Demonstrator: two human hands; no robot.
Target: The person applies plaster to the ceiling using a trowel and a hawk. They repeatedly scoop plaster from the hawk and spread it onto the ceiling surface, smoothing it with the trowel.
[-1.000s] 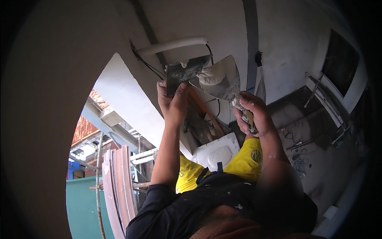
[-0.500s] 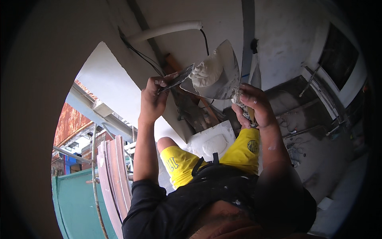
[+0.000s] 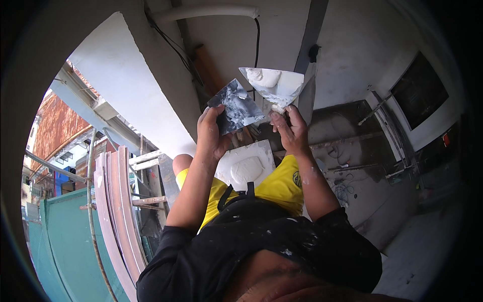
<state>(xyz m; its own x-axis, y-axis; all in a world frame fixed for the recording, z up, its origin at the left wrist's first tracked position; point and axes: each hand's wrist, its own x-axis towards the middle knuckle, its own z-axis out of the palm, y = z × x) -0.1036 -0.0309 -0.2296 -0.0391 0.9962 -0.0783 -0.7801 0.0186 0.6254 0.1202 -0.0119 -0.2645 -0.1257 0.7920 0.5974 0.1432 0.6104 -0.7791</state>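
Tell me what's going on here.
The left hand holds a flat metal plate smeared with white paste. The right hand grips a wide scraper near its handle end, with a thick load of paste on the blade. The two tools are held up close together. Further down, a white board bears what looks like more paste.

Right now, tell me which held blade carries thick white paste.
The flared putty knife in the right hand: white mounds sit on it; the rectangular metal scraper in the left hand looks only smeared.
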